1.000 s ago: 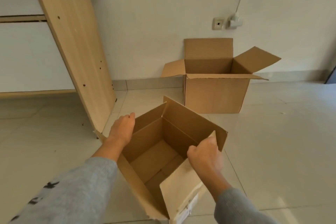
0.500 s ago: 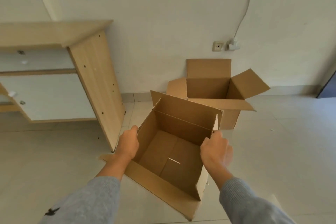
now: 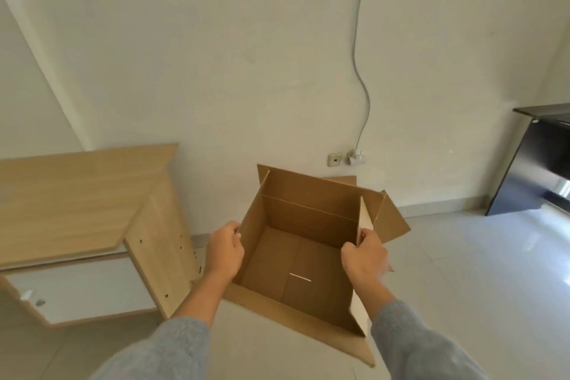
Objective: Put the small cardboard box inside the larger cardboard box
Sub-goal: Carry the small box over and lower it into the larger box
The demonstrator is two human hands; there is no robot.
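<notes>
I hold the small cardboard box (image 3: 296,256) in the air in front of me, its open top facing me and its flaps spread. My left hand (image 3: 223,251) grips its left wall and my right hand (image 3: 364,256) grips its right wall. The larger cardboard box (image 3: 393,219) stands on the floor by the wall, almost wholly hidden behind the small box; only its right flap and a strip of its back flap show.
A light wooden cabinet (image 3: 92,194) stands at the left against the wall. A dark desk (image 3: 539,163) is at the far right. A wall socket with a plug and cable (image 3: 354,159) sits above the larger box. Pale floor tiles (image 3: 478,271) spread to the right.
Both hands have lifted the small box up and forward, so it now covers most of the larger box. The view has tilted upward, showing more wall.
</notes>
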